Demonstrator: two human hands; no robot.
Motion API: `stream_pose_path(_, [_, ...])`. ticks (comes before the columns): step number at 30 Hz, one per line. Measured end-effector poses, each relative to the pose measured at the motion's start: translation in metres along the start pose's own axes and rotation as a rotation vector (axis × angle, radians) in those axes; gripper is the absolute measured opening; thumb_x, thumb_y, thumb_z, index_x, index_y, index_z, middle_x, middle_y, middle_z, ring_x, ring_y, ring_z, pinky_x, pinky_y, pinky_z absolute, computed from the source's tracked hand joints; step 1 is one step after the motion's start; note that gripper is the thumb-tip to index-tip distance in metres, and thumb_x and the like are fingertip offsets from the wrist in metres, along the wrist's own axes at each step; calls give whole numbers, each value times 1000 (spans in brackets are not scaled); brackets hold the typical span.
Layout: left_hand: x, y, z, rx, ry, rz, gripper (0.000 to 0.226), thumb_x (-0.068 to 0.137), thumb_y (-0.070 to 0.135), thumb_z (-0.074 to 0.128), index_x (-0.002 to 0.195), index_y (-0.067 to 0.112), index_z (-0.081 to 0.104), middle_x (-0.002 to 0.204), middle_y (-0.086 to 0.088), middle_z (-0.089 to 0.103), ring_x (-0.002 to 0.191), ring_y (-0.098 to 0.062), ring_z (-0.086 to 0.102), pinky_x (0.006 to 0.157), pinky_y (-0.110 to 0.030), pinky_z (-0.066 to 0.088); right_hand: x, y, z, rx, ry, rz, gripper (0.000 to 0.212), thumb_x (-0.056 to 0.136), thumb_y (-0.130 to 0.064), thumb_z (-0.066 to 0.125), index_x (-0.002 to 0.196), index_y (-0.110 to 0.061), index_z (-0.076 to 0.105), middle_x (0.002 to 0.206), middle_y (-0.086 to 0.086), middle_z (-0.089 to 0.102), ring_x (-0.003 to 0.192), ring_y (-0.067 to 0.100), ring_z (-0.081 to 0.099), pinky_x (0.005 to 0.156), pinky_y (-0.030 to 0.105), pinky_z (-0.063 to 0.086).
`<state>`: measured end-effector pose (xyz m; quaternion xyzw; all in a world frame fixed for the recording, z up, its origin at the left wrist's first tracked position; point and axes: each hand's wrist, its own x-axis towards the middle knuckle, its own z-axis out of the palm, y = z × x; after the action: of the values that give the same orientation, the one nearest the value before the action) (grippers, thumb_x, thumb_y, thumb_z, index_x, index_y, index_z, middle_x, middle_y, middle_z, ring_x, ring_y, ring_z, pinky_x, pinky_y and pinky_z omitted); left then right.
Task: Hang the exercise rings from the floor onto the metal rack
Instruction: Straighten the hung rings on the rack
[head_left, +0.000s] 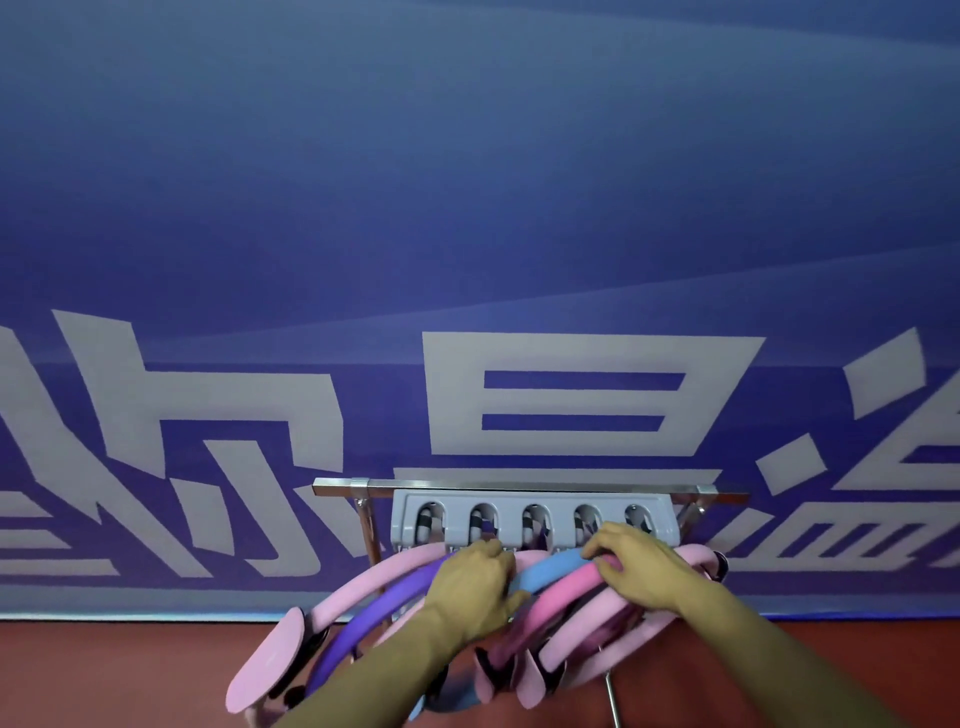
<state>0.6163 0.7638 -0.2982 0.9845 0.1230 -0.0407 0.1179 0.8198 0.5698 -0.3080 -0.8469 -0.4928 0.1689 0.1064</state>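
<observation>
Several foam exercise rings hang bunched on the metal rack, just under its grey slotted hook plate. A light pink ring sits at the left, beside it a purple ring. Right of centre lie a blue ring and a hot pink ring. My left hand is closed over the ring tops between the purple and blue ones. My right hand curls over the hot pink ring, fingertips at the blue one. Pink pads hang below.
A blue wall with large pale lettering fills the view behind the rack. A red floor runs along the bottom. A thin metal rack leg slants down at the lower right.
</observation>
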Motion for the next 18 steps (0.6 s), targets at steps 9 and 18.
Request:
stream_pose_path(9, [29,39,7,41,-40,-41,49,95,50,53,124,11,54,126,-9,54,120,-30,50,98,-43,44,-7,11,-5,-102,-81,-110,32,90,-35,62,121,-37,58,118,-17,56,113,6,47,95,28,40])
stream_pose_path(18, [41,41,6,-2,-41,-85,50,89,53,50,120,14,57,122,-8,61,118,-29,55,95,-40,45,-7,33,-11,-97,-64,-160,32,92,-36,63,123,-38,59,117,-20,54,112,3,46,92,33,46])
